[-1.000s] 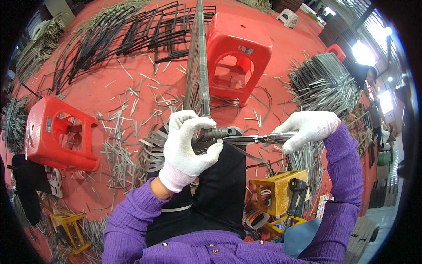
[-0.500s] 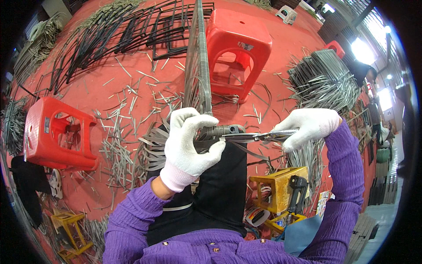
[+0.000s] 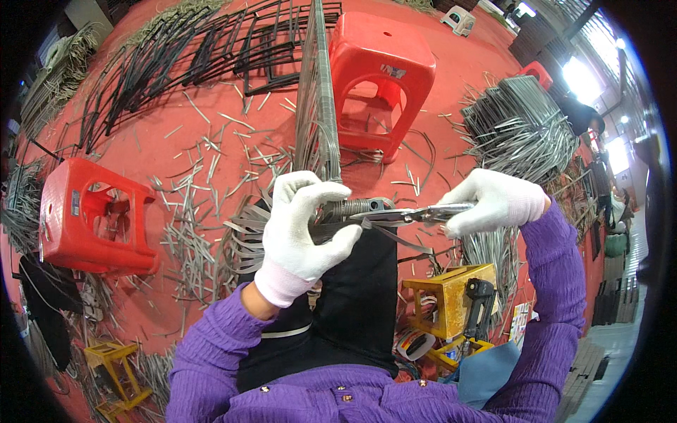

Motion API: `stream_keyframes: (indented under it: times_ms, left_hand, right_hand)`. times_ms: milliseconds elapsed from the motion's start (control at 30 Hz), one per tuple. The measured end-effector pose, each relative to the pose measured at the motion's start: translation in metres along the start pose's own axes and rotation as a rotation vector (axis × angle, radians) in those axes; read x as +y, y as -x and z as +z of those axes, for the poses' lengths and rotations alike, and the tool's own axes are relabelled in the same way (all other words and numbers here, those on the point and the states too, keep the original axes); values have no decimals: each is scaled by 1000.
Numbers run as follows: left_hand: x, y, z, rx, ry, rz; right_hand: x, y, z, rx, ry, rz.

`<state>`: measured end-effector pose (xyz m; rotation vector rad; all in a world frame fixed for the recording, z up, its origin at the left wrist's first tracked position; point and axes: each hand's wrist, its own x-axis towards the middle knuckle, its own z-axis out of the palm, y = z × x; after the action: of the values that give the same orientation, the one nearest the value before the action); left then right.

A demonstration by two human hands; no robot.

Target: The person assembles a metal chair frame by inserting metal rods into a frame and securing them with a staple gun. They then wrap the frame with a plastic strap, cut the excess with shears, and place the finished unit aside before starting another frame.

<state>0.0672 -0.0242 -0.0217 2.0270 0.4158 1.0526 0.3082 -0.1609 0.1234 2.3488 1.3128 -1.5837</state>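
My left hand (image 3: 295, 236), in a white glove, grips the near end of a tall frame woven with grey strips (image 3: 328, 148). Its thumb and forefinger curl around that end, where a dark tube wound with strip (image 3: 352, 206) sticks out to the right. My right hand (image 3: 490, 203), gloved too, is closed on the handles of metal scissors (image 3: 423, 214). The blades point left and lie against the strip just below the wound tube, close to my left thumb. A loose strip (image 3: 409, 243) hangs from there to the right. Part of the frame is hidden behind my left hand.
Red stools stand ahead (image 3: 384, 53) and to the left (image 3: 95, 215). Cut strips (image 3: 201, 247) litter the red floor. Yellow stools (image 3: 444, 303) sit near my lap on both sides. Black metal frames (image 3: 190, 63) lie far left; bundled grey strips (image 3: 518, 127) far right.
My right hand and the scissors' handles have shifted slightly; the blades lie a little farther right. The left hand keeps its grip, almost unmoved. At the left edge, a dark clothed shape has moved.
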Motion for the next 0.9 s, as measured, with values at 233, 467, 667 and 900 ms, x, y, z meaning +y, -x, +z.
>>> stream_keyframes:
  times_ms: [233, 467, 667, 900]
  left_hand:
    - [-15, -34, -19, 10, 160, -22]
    - [7, -66, -31, -238, 475, -302]
    - [13, -56, -35, -147, 481, -305]
    - [7, -42, -29, -50, 523, -282]
  right_hand:
    - [19, -4, 16, 519, -176, -321]
    - [14, -38, 30, 872, 525, -586]
    - [12, -44, 30, 975, 645, -650]
    - [12, -39, 32, 981, 663, -613]
